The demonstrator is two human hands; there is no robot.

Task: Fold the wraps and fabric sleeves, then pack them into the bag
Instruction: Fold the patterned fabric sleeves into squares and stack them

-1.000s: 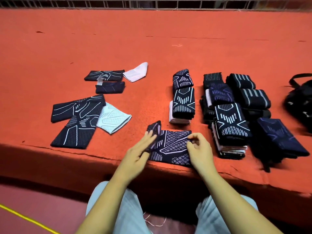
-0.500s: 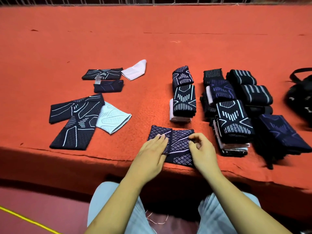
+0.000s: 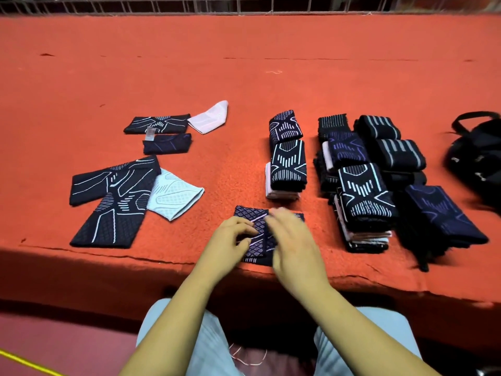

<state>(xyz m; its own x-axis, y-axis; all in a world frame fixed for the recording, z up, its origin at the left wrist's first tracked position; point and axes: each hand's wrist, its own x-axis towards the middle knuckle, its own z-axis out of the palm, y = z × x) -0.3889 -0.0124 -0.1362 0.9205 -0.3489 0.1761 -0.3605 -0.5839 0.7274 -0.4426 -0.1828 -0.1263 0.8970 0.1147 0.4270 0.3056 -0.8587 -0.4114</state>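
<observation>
While the folded sleeve (image 3: 256,226) lies at the tabletop's (image 3: 244,77) near edge, the left hand (image 3: 229,240) curls its fingers onto its left half. The blurred right hand (image 3: 294,240), grip unclear, seemingly covers the right, nearer the stacks (image 3: 366,202).

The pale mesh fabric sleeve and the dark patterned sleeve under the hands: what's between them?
Nothing: only bare orange felt table covering, shown in the head view.

Two white sleeves (image 3: 208,117), four dark flat sleeves (image 3: 108,226), one half-folded sleeve (image 3: 252,217), and one black bag (image 3: 477,156) lay there.
</observation>
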